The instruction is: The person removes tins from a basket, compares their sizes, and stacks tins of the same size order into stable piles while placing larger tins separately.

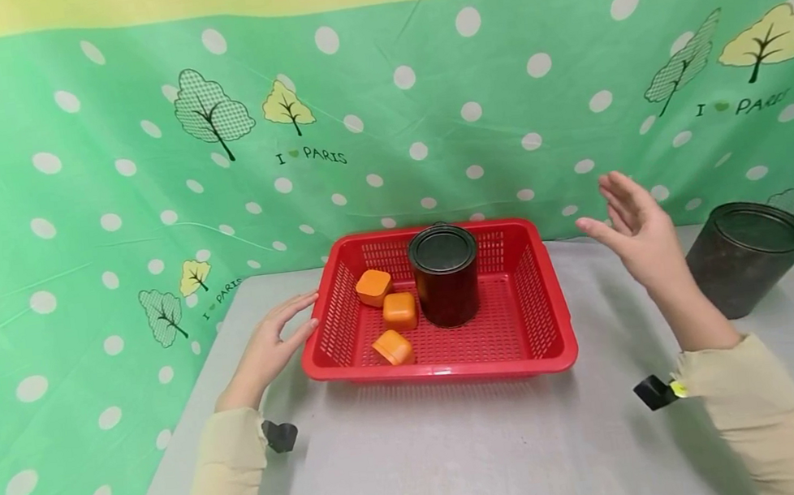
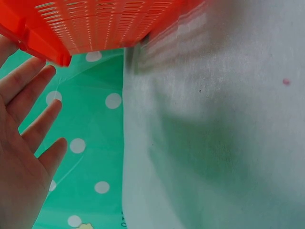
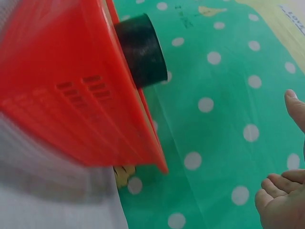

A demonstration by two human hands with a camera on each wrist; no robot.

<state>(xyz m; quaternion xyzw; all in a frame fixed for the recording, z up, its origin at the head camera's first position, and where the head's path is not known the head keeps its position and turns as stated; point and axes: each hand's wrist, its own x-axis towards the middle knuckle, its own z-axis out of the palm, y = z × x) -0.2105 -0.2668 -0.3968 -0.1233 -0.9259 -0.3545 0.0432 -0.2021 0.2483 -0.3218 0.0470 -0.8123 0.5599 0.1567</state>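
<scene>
A red plastic basket with perforated walls sits on the table. At its left rim is my left hand, fingers extended, the fingertips right at the edge; in the left wrist view the fingers are spread beside the basket. My right hand is raised in the air right of the basket, thumb apart from the loosely bent fingers, holding nothing. Inside the basket a black lidded can stands upright. Left of it lie three orange rounded pieces, the nearest one tilted.
Behind my right forearm stands a second dark lidded can, partly hidden by the arm. A grey-white cloth covers the table. Green dotted sheeting hangs behind and along the left side. Each wrist wears a small black device.
</scene>
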